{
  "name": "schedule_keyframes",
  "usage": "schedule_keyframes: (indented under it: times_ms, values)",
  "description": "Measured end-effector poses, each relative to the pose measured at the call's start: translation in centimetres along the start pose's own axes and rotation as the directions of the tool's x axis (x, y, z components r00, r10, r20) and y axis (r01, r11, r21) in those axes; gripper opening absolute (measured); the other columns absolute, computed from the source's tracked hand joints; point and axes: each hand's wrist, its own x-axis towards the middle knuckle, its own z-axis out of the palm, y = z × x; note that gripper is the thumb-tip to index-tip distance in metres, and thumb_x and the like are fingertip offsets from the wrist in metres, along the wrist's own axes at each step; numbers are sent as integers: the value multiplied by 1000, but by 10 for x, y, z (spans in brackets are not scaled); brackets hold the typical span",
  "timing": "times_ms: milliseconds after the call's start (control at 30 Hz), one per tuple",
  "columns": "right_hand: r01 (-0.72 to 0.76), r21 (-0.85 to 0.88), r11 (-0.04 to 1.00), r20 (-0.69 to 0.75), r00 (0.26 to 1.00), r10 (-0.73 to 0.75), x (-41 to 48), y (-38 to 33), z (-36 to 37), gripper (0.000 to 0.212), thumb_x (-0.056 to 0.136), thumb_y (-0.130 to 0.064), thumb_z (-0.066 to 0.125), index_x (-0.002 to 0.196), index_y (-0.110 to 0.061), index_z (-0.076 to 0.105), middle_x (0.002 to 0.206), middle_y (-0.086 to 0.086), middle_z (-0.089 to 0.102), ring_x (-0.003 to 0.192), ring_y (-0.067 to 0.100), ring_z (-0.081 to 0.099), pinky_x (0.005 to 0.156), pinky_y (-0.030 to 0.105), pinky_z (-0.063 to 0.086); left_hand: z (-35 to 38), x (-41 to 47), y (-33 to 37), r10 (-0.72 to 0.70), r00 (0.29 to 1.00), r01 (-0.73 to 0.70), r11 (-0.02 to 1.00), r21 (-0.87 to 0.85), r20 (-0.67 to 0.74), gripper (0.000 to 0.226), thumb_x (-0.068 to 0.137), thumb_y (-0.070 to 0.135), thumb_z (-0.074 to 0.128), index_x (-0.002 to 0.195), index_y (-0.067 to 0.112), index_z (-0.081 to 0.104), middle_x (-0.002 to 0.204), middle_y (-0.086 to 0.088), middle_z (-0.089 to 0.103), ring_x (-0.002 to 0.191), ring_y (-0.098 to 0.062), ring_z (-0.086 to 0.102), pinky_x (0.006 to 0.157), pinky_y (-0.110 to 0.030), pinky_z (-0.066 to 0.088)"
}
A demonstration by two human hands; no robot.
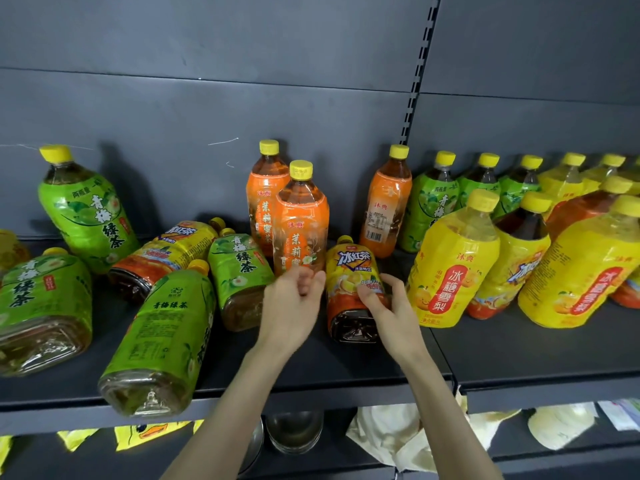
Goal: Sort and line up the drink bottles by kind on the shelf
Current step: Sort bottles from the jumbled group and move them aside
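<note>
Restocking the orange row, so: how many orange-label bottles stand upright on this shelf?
3. The rear orange bottle and front orange bottle stand together at centre; the third orange bottle stands to their right. Others may hide behind the yellow bottles.

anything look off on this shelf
Several bottles lie on their sides, including the iced tea bottle the right hand grips. The front green tea bottle seems to overhang the shelf edge and could roll off.
</note>
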Motion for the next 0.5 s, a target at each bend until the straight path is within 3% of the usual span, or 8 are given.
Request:
schedule_keyframes:
  times_ms: [133,233,333,500]
  values:
    - [-2,153,988,4,1000,2,-11,9,0,52,89,-34,63,134,-18,42,108,-7,60,100,14,63,80,27,53,20,9,-3,-192,948,189,981,36,255,54,95,53,39,119,9,58,109,-2,64,99,-15,59,84,-27,46]
    - [26,204,979,1,1000,-27,-20,17,-1,58,85,-39,69,133,-19,45,115,-3,61,103,13,63,85,30,54,31,18,-10,-276,891,351,922,-161,360,59,90,61,44,118,12,60,112,-3,67,102,-18,63,93,-38,51]
    - [61,243,968,6,998,-64,-28,24,-5,68,76,-46,72,133,-21,45,122,0,60,107,14,63,87,31,55,33,18,-10,-259,902,354,902,-248,347,56,86,59,53,115,11,61,106,-2,68,98,-16,65,89,-41,54]
    - [222,229,948,6,973,-230,-37,26,-14,59,79,-31,67,134,-20,46,122,-6,61,106,3,62,80,17,52,25,18,-1,-183,944,266,915,-303,276,63,79,60,63,118,11,53,110,-3,66,98,-14,65,85,-39,56]
